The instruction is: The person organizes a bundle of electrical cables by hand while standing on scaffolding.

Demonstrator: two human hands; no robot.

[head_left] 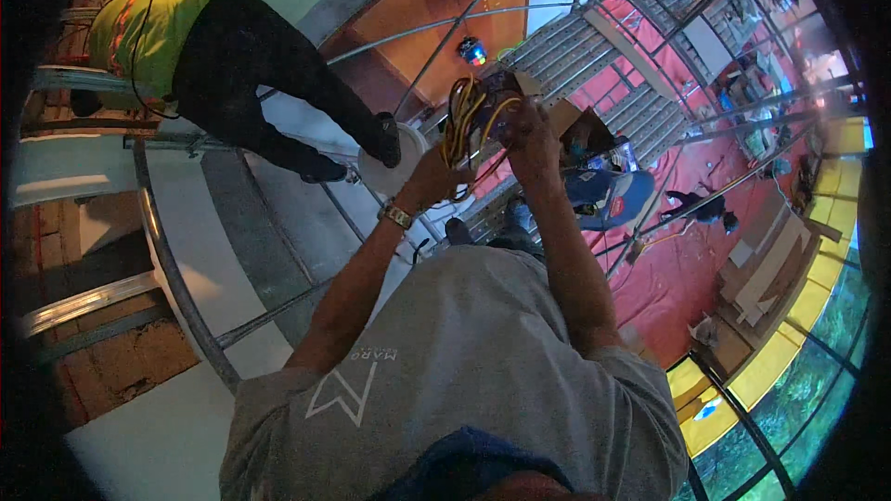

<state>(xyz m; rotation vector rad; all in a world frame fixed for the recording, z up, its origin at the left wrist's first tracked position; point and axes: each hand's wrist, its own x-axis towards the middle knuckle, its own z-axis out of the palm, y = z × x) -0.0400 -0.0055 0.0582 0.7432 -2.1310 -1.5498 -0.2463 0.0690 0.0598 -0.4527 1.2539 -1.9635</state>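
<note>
My left hand is closed around the lower part of a looped bundle of yellow and dark cable. My right hand is raised beside it, fingers curled at a dark boxy object whose kind I cannot make out. A yellow strand of the cable bends across toward my right hand. Its fingertips are in shadow, so what exactly they grip is unclear. Just beyond my right hand is an open cardboard box with dark contents.
Left, a person in a yellow-green top has a foot on a white bucket. Metal scaffold poles surround me. Slatted deck planks stretch ahead, a blue rounded object lies right, and red floor covering shows below.
</note>
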